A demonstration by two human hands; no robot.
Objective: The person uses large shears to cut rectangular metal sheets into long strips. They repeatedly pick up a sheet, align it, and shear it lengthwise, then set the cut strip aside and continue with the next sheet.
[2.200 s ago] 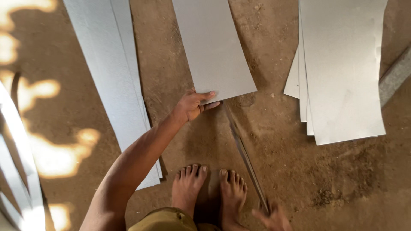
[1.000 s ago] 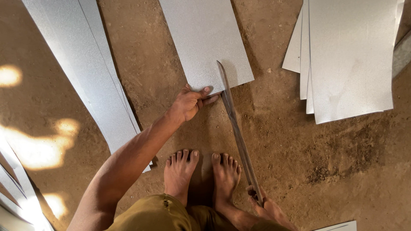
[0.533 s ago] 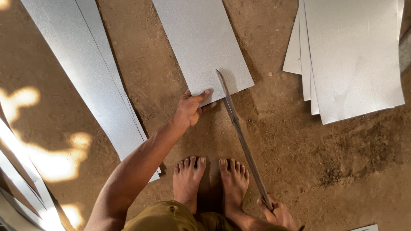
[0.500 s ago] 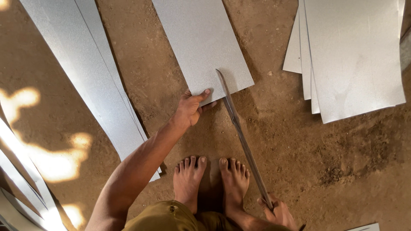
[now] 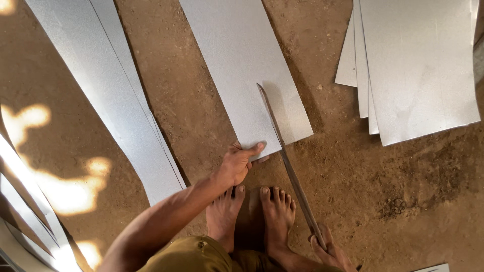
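Observation:
A grey metal sheet (image 5: 242, 70) lies on the dirt floor ahead of my bare feet (image 5: 249, 216). My left hand (image 5: 238, 163) grips the sheet's near edge, thumb on top. My right hand (image 5: 330, 252), at the bottom edge of the view, is shut on the handle of long metal shears (image 5: 290, 166). The blades reach up over the sheet's near right part, with the tip well onto the sheet.
Long narrow metal strips (image 5: 108, 95) lie on the left. A stack of cut sheets (image 5: 413, 65) lies at the upper right. More strip edges (image 5: 20, 201) sit at the far left among sunlit patches. A sheet corner (image 5: 433, 268) shows at the bottom right.
The shears rose from lying on the floor and now reach over the sheet's near edge. My left hand kept its hold on the sheet.

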